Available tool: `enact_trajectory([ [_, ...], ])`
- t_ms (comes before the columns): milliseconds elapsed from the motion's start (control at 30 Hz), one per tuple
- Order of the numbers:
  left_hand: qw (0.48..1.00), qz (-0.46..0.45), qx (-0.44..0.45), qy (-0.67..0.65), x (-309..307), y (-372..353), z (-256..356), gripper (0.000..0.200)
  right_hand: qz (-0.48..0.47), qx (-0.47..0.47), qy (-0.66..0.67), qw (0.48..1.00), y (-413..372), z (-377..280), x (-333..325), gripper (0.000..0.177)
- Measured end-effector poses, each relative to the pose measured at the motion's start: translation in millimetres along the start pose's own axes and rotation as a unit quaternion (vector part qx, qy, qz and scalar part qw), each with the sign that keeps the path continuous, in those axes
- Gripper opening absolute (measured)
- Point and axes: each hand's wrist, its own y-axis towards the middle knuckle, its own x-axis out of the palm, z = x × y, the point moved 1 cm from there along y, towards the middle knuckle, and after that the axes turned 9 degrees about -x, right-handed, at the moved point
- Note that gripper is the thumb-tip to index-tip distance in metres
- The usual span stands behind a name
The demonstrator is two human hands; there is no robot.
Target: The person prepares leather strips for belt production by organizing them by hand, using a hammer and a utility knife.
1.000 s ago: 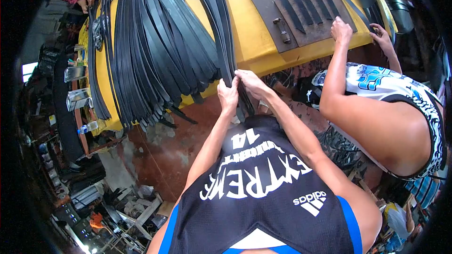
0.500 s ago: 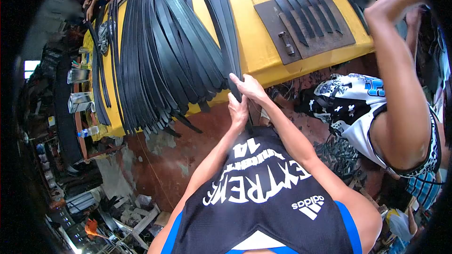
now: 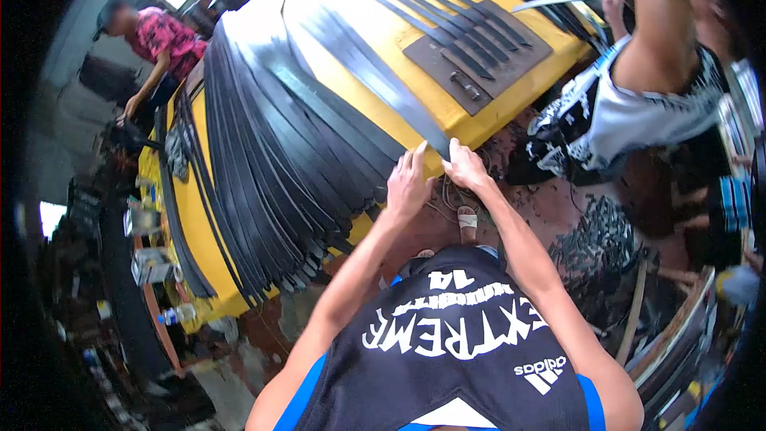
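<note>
Long black rubber strips [image 3: 263,136] lie fanned across a yellow table [image 3: 467,132], their loose ends hanging over the near edge. To their right, a separate narrow group of black strips [image 3: 391,92] runs down to the table edge. At the end of that group, my right hand [image 3: 469,168] has its thumb and fingers closed on the strips. My left hand [image 3: 408,185] is at the edge between the two groups, fingers stretched out and close together. It touches the ends of the wide fan; its palm side is hidden.
A dark board [image 3: 511,48] on the table carries several short strips and a small metal piece [image 3: 465,86]. At right, a person in a white-and-black top [image 3: 590,112] holds a long blade [image 3: 554,2]. Another person in a pink shirt [image 3: 167,36] stands far left. Black scraps [image 3: 594,231] cover the floor.
My hands have moved apart; the left one has opened off the narrow group of strips. The view has shifted, and the co-worker's long blade now shows at right.
</note>
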Motion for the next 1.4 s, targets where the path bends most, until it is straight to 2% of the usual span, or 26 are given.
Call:
enact_trajectory([
  [67, 0.967, -0.052, 0.238, 0.068, -25, 17, 19, 0.090, 0.023, -0.005, -0.041, 0.999, -50, -5, -6, 0.045],
  [100, 0.940, -0.089, 0.313, 0.103, -21, 30, 24, 0.091, 0.016, -0.016, -0.062, 0.998, -76, -5, -9, 0.048],
  [133, 0.901, -0.125, 0.394, 0.133, -10, 38, 32, 0.092, -0.021, 0.035, -0.039, 0.998, -105, -19, -24, 0.047],
  [167, 0.863, -0.151, 0.461, 0.138, 2, 45, 38, 0.084, -0.034, 0.032, -0.030, 0.998, -130, -21, -30, 0.046],
  [200, 0.829, -0.250, 0.487, 0.115, 7, 43, 58, 0.049, -0.038, 0.042, -0.020, 0.998, -161, -17, -38, 0.045],
  [233, 0.824, -0.283, 0.482, 0.088, 19, 27, 75, 0.037, -0.014, 0.003, -0.046, 0.999, -191, -5, -39, 0.044],
  [267, 0.809, -0.314, 0.484, 0.118, 39, 11, 84, 0.039, 0.010, -0.031, -0.075, 0.997, -223, 5, -38, 0.043],
  [300, 0.786, -0.332, 0.509, 0.112, 32, -11, 116, 0.040, 0.025, -0.021, -0.102, 0.994, -255, 8, -46, 0.043],
  [333, 0.777, -0.367, 0.493, 0.135, 24, -38, 145, 0.038, 0.031, -0.013, -0.126, 0.991, -287, 6, -48, 0.042],
  [400, 0.764, -0.378, 0.517, 0.075, 33, -82, 174, 0.037, 0.074, 0.058, -0.144, 0.985, -349, -3, -51, 0.043],
  [433, 0.731, -0.391, 0.554, 0.071, 35, -105, 190, 0.037, 0.100, 0.102, -0.142, 0.980, -382, -12, -51, 0.043],
  [500, 0.757, -0.380, 0.531, 0.035, 33, -140, 218, 0.032, 0.193, 0.134, -0.142, 0.961, -426, -28, -59, 0.044],
  [533, 0.747, -0.388, 0.539, 0.038, 37, -145, 236, 0.032, 0.201, 0.146, -0.136, 0.959, -436, -24, -70, 0.044],
  [600, 0.731, -0.418, 0.536, 0.060, 23, -170, 274, 0.035, 0.163, 0.228, -0.116, 0.953, -477, -39, -91, 0.045],
  [667, 0.698, -0.460, 0.548, 0.020, 14, -195, 305, 0.042, 0.174, 0.247, -0.120, 0.946, -526, -58, -115, 0.044],
  [733, 0.655, -0.526, 0.543, 0.007, 13, -224, 331, 0.042, 0.127, 0.244, -0.145, 0.950, -582, -70, -136, 0.045],
  [800, 0.642, -0.540, 0.544, 0.029, 33, -236, 342, 0.041, 0.141, 0.247, -0.161, 0.945, -642, -63, -151, 0.045],
  [900, 0.649, -0.549, 0.526, -0.017, 77, -265, 350, 0.035, 0.125, 0.289, -0.160, 0.936, -730, -71, -185, 0.045],
  [967, 0.645, -0.572, 0.505, -0.018, 83, -296, 378, 0.035, 0.119, 0.306, -0.172, 0.929, -776, -71, -200, 0.045],
  [1033, 0.641, -0.601, 0.475, -0.036, 94, -322, 405, 0.035, 0.119, 0.311, -0.166, 0.928, -813, -68, -219, 0.047],
  [1133, 0.627, -0.654, 0.419, -0.058, 117, -351, 439, 0.033, 0.119, 0.283, -0.250, 0.918, -859, -62, -244, 0.046],
  [1167, 0.621, -0.643, 0.443, -0.068, 118, -363, 454, 0.029, 0.131, 0.262, -0.265, 0.919, -872, -54, -248, 0.044],
  [1200, 0.615, -0.645, 0.450, -0.063, 124, -372, 464, 0.029, 0.100, 0.316, -0.205, 0.921, -876, -65, -261, 0.042],
  [1267, 0.589, -0.664, 0.445, -0.115, 140, -386, 481, 0.029, 0.078, 0.327, -0.220, 0.916, -892, -54, -268, 0.041],
  [1333, 0.581, -0.669, 0.455, -0.085, 161, -399, 494, 0.030, 0.094, 0.306, -0.252, 0.913, -910, -39, -267, 0.041],
  [1400, 0.580, -0.695, 0.408, -0.117, 171, -415, 509, 0.030, 0.044, 0.348, -0.224, 0.909, -924, -25, -270, 0.041],
])
